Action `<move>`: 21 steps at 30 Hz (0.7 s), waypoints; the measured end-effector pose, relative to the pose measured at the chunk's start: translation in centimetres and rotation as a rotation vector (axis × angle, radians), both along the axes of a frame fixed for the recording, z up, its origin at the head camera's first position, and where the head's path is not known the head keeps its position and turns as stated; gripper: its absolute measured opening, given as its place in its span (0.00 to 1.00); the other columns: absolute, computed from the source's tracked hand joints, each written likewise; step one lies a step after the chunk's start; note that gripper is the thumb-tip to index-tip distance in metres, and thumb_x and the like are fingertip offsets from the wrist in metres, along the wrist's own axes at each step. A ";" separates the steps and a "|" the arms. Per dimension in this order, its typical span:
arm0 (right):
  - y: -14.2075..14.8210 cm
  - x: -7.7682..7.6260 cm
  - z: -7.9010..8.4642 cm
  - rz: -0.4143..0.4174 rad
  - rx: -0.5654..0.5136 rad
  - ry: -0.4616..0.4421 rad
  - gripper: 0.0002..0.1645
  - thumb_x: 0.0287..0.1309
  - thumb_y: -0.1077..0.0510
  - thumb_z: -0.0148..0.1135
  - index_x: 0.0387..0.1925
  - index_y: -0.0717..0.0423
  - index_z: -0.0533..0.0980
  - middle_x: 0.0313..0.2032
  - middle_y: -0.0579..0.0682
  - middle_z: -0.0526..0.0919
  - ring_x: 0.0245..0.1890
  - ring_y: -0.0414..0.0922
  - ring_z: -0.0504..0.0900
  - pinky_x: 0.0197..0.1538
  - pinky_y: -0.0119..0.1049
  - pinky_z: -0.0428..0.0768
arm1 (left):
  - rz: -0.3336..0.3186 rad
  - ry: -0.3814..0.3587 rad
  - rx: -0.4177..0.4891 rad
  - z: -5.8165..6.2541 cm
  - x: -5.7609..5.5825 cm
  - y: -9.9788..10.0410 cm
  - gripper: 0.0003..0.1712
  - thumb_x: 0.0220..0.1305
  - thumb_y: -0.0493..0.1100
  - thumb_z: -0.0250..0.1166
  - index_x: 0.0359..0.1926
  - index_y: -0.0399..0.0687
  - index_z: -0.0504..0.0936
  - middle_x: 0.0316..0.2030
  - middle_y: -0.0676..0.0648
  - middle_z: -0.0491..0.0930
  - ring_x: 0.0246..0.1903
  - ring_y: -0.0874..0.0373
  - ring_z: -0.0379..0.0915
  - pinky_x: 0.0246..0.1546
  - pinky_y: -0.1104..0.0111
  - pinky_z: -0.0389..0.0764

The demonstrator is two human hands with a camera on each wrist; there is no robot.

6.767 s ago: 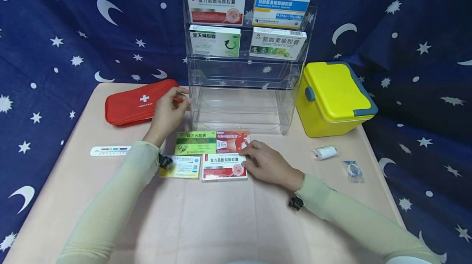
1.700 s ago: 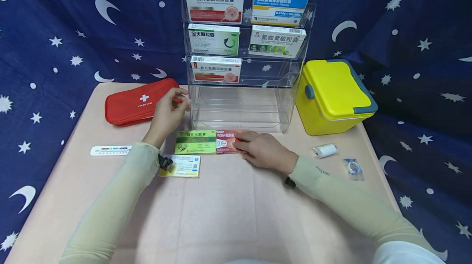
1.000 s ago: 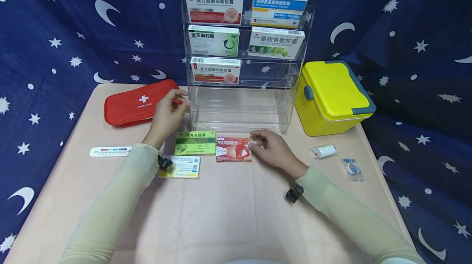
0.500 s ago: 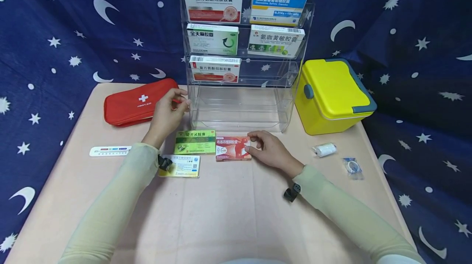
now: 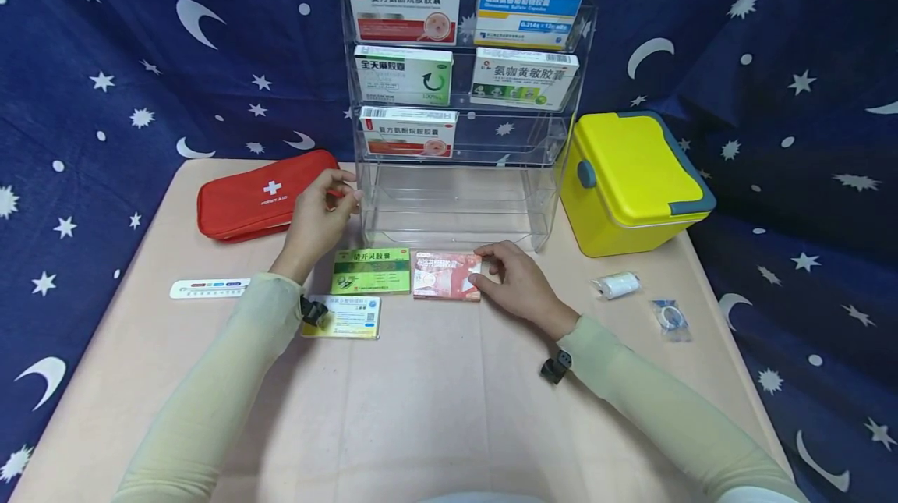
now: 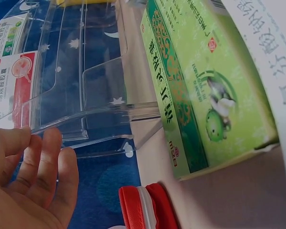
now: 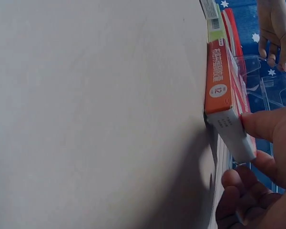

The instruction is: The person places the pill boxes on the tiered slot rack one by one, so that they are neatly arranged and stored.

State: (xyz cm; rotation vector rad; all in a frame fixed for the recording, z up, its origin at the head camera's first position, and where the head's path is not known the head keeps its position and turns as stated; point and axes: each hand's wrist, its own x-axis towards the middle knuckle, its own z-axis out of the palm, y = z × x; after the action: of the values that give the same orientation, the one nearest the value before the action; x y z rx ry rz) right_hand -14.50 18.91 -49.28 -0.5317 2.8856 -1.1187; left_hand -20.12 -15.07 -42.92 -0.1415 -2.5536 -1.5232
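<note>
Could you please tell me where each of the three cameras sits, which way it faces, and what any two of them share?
Head: worn on the head, facing forward and down at the table, clear rack, both sleeves, left hand and right hand.
Left wrist: beside the left hand, facing the rack and green medicine box; only fingers show.
Right wrist: low by the right hand, facing along the table at the red medicine box it pinches; the left hand shows beyond.
Shared: head and right wrist both show the red medicine box.
</note>
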 end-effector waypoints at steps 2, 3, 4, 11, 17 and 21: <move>0.1 -0.1 0.0 -0.016 0.000 0.021 0.25 0.58 0.51 0.75 0.54 0.52 0.78 0.43 0.51 0.78 0.38 0.47 0.76 0.41 0.40 0.74 | 0.003 -0.006 0.000 0.0 0.0 0.0 0.17 0.72 0.43 0.65 0.58 0.48 0.76 0.40 0.47 0.78 0.36 0.52 0.83 0.34 0.64 0.77; 0.2 -0.1 0.1 -0.021 0.002 0.029 0.25 0.58 0.51 0.75 0.54 0.52 0.78 0.44 0.51 0.78 0.38 0.47 0.76 0.41 0.40 0.75 | 0.005 -0.008 0.000 0.0 0.0 0.0 0.17 0.72 0.43 0.65 0.58 0.48 0.76 0.40 0.47 0.78 0.36 0.53 0.83 0.33 0.64 0.77; 0.2 -0.1 0.1 -0.025 0.004 0.034 0.25 0.57 0.51 0.75 0.54 0.51 0.78 0.44 0.51 0.78 0.38 0.47 0.76 0.41 0.40 0.75 | 0.004 -0.010 0.001 0.1 0.1 0.1 0.17 0.72 0.43 0.65 0.58 0.48 0.76 0.40 0.48 0.78 0.36 0.52 0.83 0.33 0.65 0.77; 0.4 0.7 0.3 0.034 -0.028 0.131 0.26 0.57 0.55 0.76 0.54 0.51 0.75 0.43 0.52 0.76 0.37 0.48 0.76 0.37 0.39 0.74 | -0.009 0.002 0.012 0.1 0.1 0.2 0.16 0.72 0.42 0.65 0.58 0.47 0.76 0.39 0.47 0.78 0.36 0.50 0.84 0.31 0.67 0.77; 0.6 1.6 0.1 0.105 -0.064 0.183 0.25 0.58 0.59 0.74 0.53 0.50 0.72 0.44 0.51 0.76 0.34 0.47 0.77 0.33 0.34 0.76 | -0.011 -0.005 0.021 0.2 0.1 0.2 0.16 0.73 0.42 0.65 0.58 0.47 0.76 0.40 0.46 0.79 0.37 0.47 0.84 0.34 0.66 0.78; 0.6 2.0 0.0 0.112 -0.083 0.182 0.24 0.59 0.61 0.73 0.54 0.51 0.72 0.45 0.48 0.76 0.35 0.46 0.79 0.33 0.34 0.77 | -0.015 -0.002 0.026 0.1 0.2 0.1 0.17 0.72 0.41 0.65 0.59 0.47 0.76 0.40 0.46 0.79 0.38 0.45 0.83 0.35 0.66 0.78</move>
State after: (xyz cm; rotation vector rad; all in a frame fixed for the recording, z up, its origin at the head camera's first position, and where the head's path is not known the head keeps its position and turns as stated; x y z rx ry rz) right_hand -12.48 19.48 -49.26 -0.8284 2.9240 -1.2382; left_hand -19.92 -14.98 -42.81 -0.1558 -2.5386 -1.5626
